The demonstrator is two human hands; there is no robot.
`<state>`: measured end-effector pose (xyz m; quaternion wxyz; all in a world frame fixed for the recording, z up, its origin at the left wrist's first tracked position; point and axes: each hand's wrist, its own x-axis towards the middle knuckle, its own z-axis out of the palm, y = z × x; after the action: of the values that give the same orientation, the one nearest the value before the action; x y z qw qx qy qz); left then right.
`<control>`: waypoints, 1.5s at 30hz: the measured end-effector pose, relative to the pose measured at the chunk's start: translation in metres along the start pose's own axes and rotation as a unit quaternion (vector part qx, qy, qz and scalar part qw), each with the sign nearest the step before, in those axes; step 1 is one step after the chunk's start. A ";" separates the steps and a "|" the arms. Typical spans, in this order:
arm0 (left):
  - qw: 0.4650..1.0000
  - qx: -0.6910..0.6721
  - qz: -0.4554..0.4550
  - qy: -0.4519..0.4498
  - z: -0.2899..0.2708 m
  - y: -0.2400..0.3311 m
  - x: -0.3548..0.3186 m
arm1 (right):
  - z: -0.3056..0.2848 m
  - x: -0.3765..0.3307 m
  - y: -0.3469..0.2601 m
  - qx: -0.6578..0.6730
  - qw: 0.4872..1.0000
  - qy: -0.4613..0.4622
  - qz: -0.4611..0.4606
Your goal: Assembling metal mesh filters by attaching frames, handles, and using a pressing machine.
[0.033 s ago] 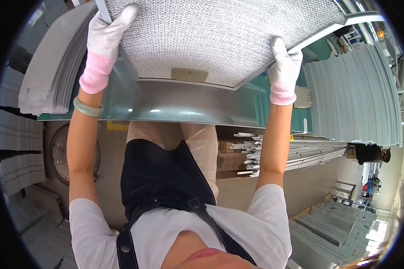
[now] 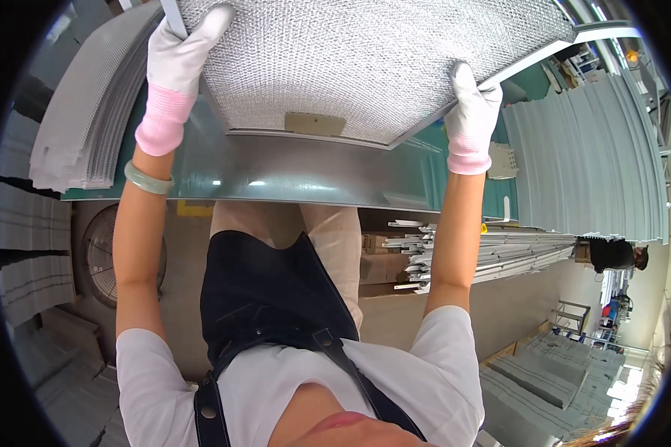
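A silvery metal mesh filter panel [image 2: 350, 67] with a pale metal frame is tilted above the green worktop [image 2: 417, 175], its far part cut off by the picture's top edge. My left hand [image 2: 183, 56], in a white glove with a pink cuff, grips the panel's left edge, thumb on top of the mesh. Opposite it, my gloved right hand [image 2: 471, 108] closes on the right edge, its thumb lying over the frame strip. The fingers under both edges are mostly hidden. A small tan plate [image 2: 315, 124] sits by the panel's near edge.
Stacked mesh sheets [image 2: 89, 104] stand at the left of the worktop, and a tall stack of pale grey sheets [image 2: 589, 156] at the right. Below lie long metal strips [image 2: 492, 253] and a round floor fan [image 2: 101, 257]. Another person [image 2: 615, 255] is far off right.
My left hand and forearm have shifted very slightly to the right. The panel and my right hand look almost unmoved.
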<state>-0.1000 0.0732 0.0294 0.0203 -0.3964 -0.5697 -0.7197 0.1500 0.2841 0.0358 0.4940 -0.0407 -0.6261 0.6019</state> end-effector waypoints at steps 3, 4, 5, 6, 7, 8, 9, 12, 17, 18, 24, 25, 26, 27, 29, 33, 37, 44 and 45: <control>0.988 0.121 -0.019 0.098 0.022 -0.012 -0.020 | -0.003 0.000 0.005 -0.018 1.000 0.017 -0.005; 0.979 0.181 0.016 0.091 0.040 -0.004 -0.037 | -0.010 0.000 0.006 -0.004 1.000 0.008 0.006; 0.963 0.239 0.091 0.085 0.040 -0.023 -0.053 | -0.010 0.001 0.007 0.015 1.000 -0.004 0.016; 0.937 0.297 0.165 0.078 0.038 -0.044 -0.071 | -0.004 0.003 0.006 0.018 1.000 -0.006 0.015; 0.917 0.379 0.124 -0.002 0.046 -0.041 -0.092 | -0.003 0.005 0.007 0.012 1.000 0.003 0.025; 0.902 0.413 0.128 0.019 0.041 -0.055 -0.111 | 0.009 0.009 0.009 0.015 0.999 0.000 0.036; 0.900 0.419 0.118 0.020 0.044 -0.054 -0.112 | 0.007 0.012 0.011 0.013 0.999 -0.010 0.038; 0.877 0.475 0.072 0.003 0.063 -0.050 -0.114 | -0.002 0.024 0.020 0.008 0.999 -0.025 0.030; 0.833 0.552 0.014 -0.017 0.075 -0.046 -0.109 | -0.008 0.041 0.040 0.016 0.999 -0.020 0.030; 0.828 0.561 0.011 -0.012 0.075 -0.046 -0.110 | -0.009 0.043 0.043 0.018 0.999 -0.020 0.030; 0.825 0.565 0.003 -0.010 0.080 -0.044 -0.111 | -0.007 0.046 0.041 0.025 0.999 -0.007 0.043; 0.820 0.572 -0.009 -0.017 0.080 -0.043 -0.110 | -0.007 0.043 0.039 0.017 0.998 -0.016 0.059; 0.821 0.571 -0.008 -0.016 0.074 -0.047 -0.109 | -0.007 0.039 0.036 0.009 0.997 -0.026 0.074; 0.895 0.444 0.042 0.024 0.061 -0.056 -0.104 | -0.003 0.033 0.032 0.004 0.997 0.006 0.072; 0.993 0.068 -0.077 0.061 0.036 -0.050 -0.079 | 0.002 0.019 0.021 0.033 0.998 0.005 0.061; 0.947 0.071 -0.257 -0.181 -0.003 -0.020 -0.031 | -0.007 -0.010 0.009 0.029 0.997 -0.031 0.070; 0.946 0.092 -0.187 -0.250 -0.017 -0.017 -0.041 | -0.005 -0.041 -0.003 -0.061 0.991 -0.075 0.093; 0.919 -0.012 -0.227 -0.323 -0.034 0.003 -0.089 | -0.013 -0.092 -0.002 -0.258 0.890 -0.309 0.214; 0.910 -0.045 -0.259 -0.321 -0.038 -0.004 -0.094 | -0.013 -0.100 -0.001 -0.239 0.905 -0.307 0.173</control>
<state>-0.0585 0.0031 -0.0307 -0.3686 -0.4454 -0.5952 -0.5582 0.2098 0.2284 -0.0231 0.1410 -0.0785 -0.8550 0.4929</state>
